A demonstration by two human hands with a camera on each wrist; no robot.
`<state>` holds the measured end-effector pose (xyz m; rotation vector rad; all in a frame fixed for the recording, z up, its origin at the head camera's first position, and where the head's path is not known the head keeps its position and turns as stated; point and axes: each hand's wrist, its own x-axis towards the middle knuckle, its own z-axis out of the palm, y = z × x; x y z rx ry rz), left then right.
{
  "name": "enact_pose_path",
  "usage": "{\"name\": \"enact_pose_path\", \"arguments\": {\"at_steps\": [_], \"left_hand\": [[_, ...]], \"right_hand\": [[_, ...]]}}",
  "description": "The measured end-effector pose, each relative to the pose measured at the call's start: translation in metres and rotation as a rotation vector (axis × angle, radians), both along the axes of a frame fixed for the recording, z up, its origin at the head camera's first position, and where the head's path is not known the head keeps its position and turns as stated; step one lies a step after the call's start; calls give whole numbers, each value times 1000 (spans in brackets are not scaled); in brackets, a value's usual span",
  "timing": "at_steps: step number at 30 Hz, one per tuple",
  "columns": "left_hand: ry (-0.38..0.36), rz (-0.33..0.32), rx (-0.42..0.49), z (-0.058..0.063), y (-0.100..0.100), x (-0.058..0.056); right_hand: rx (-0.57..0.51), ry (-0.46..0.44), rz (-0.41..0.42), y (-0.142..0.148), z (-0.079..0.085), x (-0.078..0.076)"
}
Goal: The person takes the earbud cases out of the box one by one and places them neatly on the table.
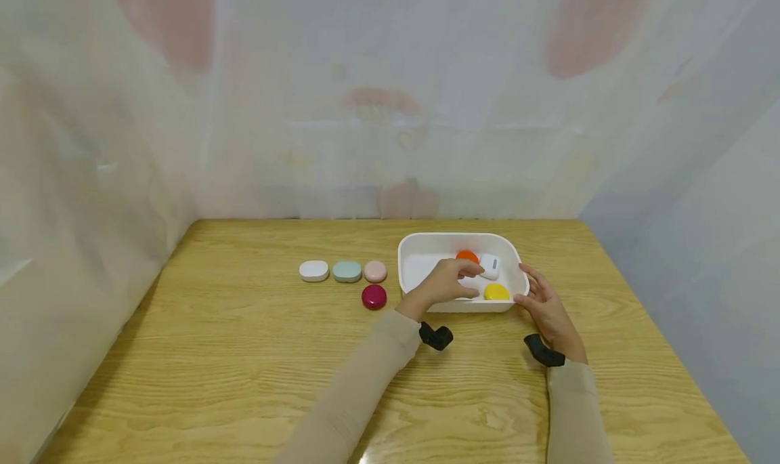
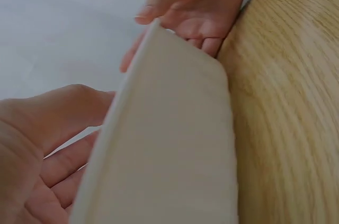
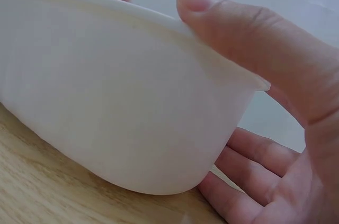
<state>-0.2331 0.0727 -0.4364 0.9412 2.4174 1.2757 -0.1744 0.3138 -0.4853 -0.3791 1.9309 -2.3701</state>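
Wood-grained worktop [image 1: 244,369] bears the white tray [image 1: 475,307], right grip [image 1: 550,313] clasping its end — left grip [image 1: 446,281] spread near the white case [image 1: 490,263] inside, seemingly picking or placing; next calls for pinch or withdrawal.

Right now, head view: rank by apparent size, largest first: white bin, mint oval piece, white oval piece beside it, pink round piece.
1. White bin
2. Mint oval piece and white oval piece: look alike, not ranked
3. Pink round piece
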Motion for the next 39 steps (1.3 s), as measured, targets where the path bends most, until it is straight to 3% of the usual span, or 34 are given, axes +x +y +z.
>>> {"name": "enact_pose_path", "arguments": {"at_steps": [10,15,21,26,27,33,34,39], "left_hand": [[8,22,-121,-12,38,-8],[-38,51,-139,-12,46,-9],[-32,65,-210,-12,48,-8],[2,35,-249,-13,50,-11],[27,26,-235,-23,52,-17],[58,-15,-265,-26,58,-18],[47,-20,-295,-17,57,-13],[109,-51,-346,-18,60,-15]], "right_hand": [[1,15,12,6,-5,2],[-3,14,10,7,-5,3],[-6,25,12,5,-4,3],[-12,33,14,6,-3,2],[-15,32,16,6,-3,2],[-8,23,8,9,-3,4],[-7,24,6,9,-3,4],[-25,38,13,9,-5,2]]}}
